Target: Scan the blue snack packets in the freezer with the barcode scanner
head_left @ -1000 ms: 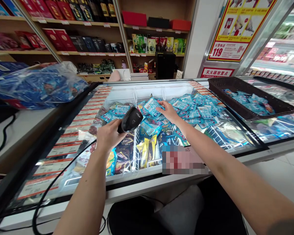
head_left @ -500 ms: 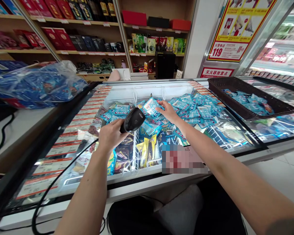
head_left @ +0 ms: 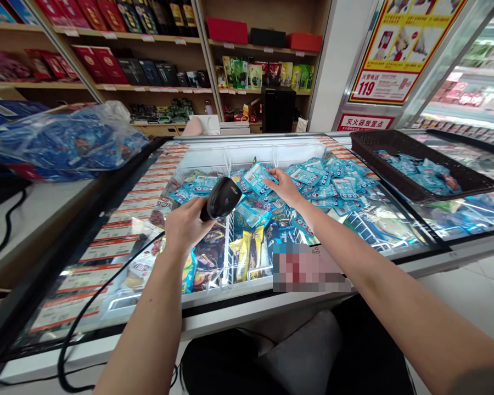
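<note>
My left hand (head_left: 184, 224) is closed round the grip of a black corded barcode scanner (head_left: 221, 198), its head aimed toward the packets ahead. My right hand (head_left: 285, 187) reaches into the open chest freezer (head_left: 214, 151) and pinches a light-blue packet (head_left: 256, 178) by its edge, tilted up above a heap of like blue packets (head_left: 329, 181). The scanner head sits just left of that packet. Below the hands, yellow and dark wrapped ice creams (head_left: 247, 252) fill wire compartments.
A black tray (head_left: 411, 164) with more blue packets rests on the freezer glass at right. A clear bag of blue packets (head_left: 66, 144) lies on the counter at left. The scanner cable (head_left: 86, 312) loops down at front left. Shelves of boxed goods stand behind.
My right hand has lifted the blue packet slightly and tipped it up. The scanner has shifted a little toward it.
</note>
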Tool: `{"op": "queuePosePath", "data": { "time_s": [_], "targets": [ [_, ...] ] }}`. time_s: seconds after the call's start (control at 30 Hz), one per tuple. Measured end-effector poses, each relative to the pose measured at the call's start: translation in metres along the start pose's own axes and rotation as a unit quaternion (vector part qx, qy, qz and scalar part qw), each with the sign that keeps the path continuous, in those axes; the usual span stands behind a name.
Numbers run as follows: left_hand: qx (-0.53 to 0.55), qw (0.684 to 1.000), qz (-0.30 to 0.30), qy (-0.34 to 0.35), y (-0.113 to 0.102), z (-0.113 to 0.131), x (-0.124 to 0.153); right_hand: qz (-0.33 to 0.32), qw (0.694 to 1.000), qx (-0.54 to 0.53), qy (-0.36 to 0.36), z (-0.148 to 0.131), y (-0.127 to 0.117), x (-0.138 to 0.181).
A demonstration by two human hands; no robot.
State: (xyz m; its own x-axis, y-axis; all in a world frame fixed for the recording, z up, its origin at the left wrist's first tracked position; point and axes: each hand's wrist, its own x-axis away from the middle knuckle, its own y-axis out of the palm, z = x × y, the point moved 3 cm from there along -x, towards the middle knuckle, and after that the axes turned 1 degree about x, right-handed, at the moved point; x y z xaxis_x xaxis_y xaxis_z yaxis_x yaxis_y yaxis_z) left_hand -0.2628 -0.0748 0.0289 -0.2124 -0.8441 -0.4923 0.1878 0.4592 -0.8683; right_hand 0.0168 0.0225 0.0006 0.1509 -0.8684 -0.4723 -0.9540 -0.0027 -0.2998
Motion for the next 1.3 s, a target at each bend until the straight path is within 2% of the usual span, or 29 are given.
{"op": "queuePosePath", "data": {
  "time_s": [0.2,0.37,0.5,0.67,0.8,0.87,0.93,1.07,1.17,1.3],
  "targets": [
    [-0.015,0.996,0.034,-0.078,-0.004,-0.01,-0.001,0.018,0.999,0.046,-0.006,-0.005,-0.002,0.003],
    [-0.007,0.993,0.037,-0.116,-0.006,-0.017,-0.002,0.023,0.994,0.105,-0.018,-0.008,0.001,0.001],
    [-0.008,0.989,0.045,-0.14,-0.01,-0.026,-0.001,0.053,0.982,0.181,0.0,-0.015,0.006,-0.005],
    [-0.014,0.98,0.036,-0.197,-0.015,-0.041,0.002,0.035,0.938,0.342,0.044,-0.033,0.01,-0.008],
    [-0.016,0.971,0.049,-0.235,-0.018,-0.047,0.003,0.026,0.88,0.473,0.039,-0.049,0.013,-0.005],
    [-0.017,0.965,0.06,-0.255,-0.02,-0.049,0.003,0.029,0.861,0.508,0.017,-0.057,0.019,-0.003],
    [-0.016,0.959,0.075,-0.271,-0.022,-0.051,0.004,0.006,0.859,0.512,-0.028,-0.063,0.03,-0.002],
    [-0.027,0.949,0.107,-0.295,-0.025,-0.058,0.006,-0.089,0.872,0.467,-0.117,-0.068,0.067,-0.004],
    [-0.035,0.945,0.118,-0.304,-0.024,-0.062,0.008,-0.154,0.878,0.429,-0.145,-0.065,0.097,-0.009],
    [-0.026,0.946,0.123,-0.3,-0.025,-0.062,0.009,-0.231,0.87,0.403,-0.165,-0.054,0.125,-0.016]
  ]
}}
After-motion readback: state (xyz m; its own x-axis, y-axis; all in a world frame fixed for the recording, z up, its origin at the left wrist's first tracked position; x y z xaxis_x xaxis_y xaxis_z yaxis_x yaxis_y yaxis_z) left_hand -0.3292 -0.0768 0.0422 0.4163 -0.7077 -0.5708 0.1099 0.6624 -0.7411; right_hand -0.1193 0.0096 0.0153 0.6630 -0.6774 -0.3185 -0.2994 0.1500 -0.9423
